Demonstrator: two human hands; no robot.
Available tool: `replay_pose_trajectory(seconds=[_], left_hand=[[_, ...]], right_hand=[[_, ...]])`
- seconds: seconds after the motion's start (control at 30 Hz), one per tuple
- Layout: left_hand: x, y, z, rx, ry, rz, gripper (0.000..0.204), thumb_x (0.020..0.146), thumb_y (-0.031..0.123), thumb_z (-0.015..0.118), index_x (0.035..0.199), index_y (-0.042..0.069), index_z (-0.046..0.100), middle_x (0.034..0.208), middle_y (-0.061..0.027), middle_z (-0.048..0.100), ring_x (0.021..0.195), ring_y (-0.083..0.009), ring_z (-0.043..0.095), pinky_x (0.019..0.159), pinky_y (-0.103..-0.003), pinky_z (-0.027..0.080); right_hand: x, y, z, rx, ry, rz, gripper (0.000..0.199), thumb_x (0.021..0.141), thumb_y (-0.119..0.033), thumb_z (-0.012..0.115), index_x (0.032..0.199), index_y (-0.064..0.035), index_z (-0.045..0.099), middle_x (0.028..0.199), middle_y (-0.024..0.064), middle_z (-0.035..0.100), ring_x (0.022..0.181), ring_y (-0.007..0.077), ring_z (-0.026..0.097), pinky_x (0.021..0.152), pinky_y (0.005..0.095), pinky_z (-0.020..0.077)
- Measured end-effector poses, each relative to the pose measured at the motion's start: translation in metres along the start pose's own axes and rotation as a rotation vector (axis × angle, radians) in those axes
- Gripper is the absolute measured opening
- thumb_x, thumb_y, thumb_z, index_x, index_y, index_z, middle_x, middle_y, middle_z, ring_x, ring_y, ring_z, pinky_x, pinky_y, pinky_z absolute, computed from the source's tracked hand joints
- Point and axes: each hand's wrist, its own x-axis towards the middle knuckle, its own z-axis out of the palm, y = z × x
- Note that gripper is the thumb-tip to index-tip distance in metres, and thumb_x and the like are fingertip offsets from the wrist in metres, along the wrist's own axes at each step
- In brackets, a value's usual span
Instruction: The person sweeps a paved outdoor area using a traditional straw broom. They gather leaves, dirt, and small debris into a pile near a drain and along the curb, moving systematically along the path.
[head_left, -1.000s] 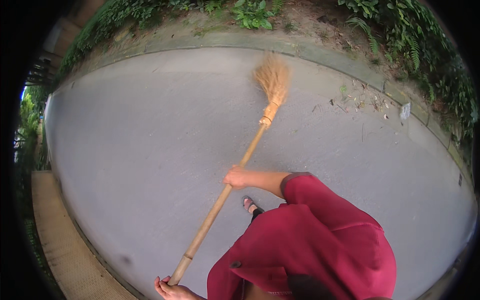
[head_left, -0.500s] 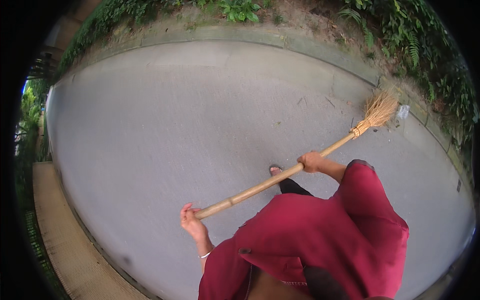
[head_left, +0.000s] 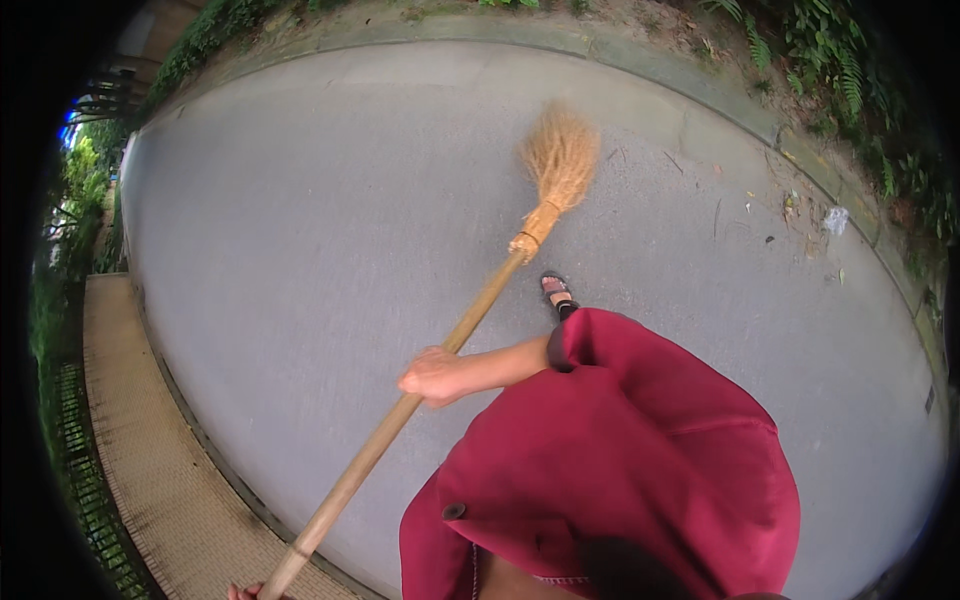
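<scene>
A long-handled straw broom [head_left: 561, 165] slants across the grey pavement. Its bristles, blurred by motion, fan out ahead of me on the far side of the path. My right hand [head_left: 434, 376] is closed around the middle of the bamboo handle, below the bound neck of the bristles. At the lower left edge, my left hand [head_left: 243, 592] grips the handle's top end; most of this hand is cut off by the picture's edge. A crumpled clear plastic scrap [head_left: 836, 220] lies by the right-hand curb, with dry leaves [head_left: 790, 207] beside it.
A stone curb [head_left: 690, 75] bounds the path at the far side and right, with ferns and shrubs [head_left: 845, 75] behind it. On the left runs a tan paved walkway [head_left: 150, 440] beside a dark metal fence [head_left: 88, 490]. My sandalled foot [head_left: 556, 290] stands near the broom's neck.
The broom head has swung from the right curb leftward across the pavement. My right hand has moved left with it, and my left hand has dropped toward the lower left edge.
</scene>
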Motion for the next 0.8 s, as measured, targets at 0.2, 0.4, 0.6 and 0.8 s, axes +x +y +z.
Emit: replay_pose_trajectory(seconds=[0.2,0.4,0.6,0.8], left_hand=[[-0.162,-0.113,0.063,-0.083,-0.549,-0.216,0.017,0.077,0.005,0.042,0.088,0.001,0.055,0.056,-0.0045,0.049,0.052,-0.0112,0.044,0.05,-0.023,0.036],[-0.318,-0.124,0.095,-0.321,-0.965,-0.525,0.017,0.078,0.004,0.04,0.089,0.003,0.054,0.063,-0.0054,0.053,0.061,-0.0114,0.048,0.06,-0.025,0.038],[-0.253,-0.076,0.052,-0.177,-0.623,-0.458,0.017,0.078,0.007,0.041,0.087,0.003,0.055,0.059,-0.004,0.048,0.058,-0.012,0.044,0.057,-0.024,0.036],[-0.224,0.026,-0.011,-0.163,-0.25,-0.182,0.016,0.077,0.002,0.043,0.087,-0.003,0.055,0.062,-0.004,0.048,0.055,-0.0121,0.042,0.053,-0.022,0.036]], right_hand=[[-0.217,0.066,0.022,-0.183,-0.147,0.69,0.014,0.063,-0.018,0.054,0.076,-0.0117,0.054,0.067,0.0143,0.056,0.069,0.0326,0.056,0.062,0.0444,0.042],[-0.383,0.092,-0.022,-0.331,-0.322,1.033,0.016,0.066,-0.021,0.054,0.08,-0.0135,0.057,0.076,0.01,0.059,0.078,0.0301,0.056,0.067,0.0439,0.0414],[-0.314,0.048,-0.031,-0.326,-0.191,0.726,0.012,0.062,-0.014,0.053,0.074,-0.0113,0.055,0.069,0.0113,0.058,0.072,0.0309,0.057,0.066,0.0437,0.0412],[-0.264,0.031,-0.067,-0.269,-0.056,0.439,0.008,0.059,-0.007,0.054,0.066,-0.0059,0.056,0.069,0.0144,0.059,0.073,0.03,0.058,0.064,0.0417,0.0433]])
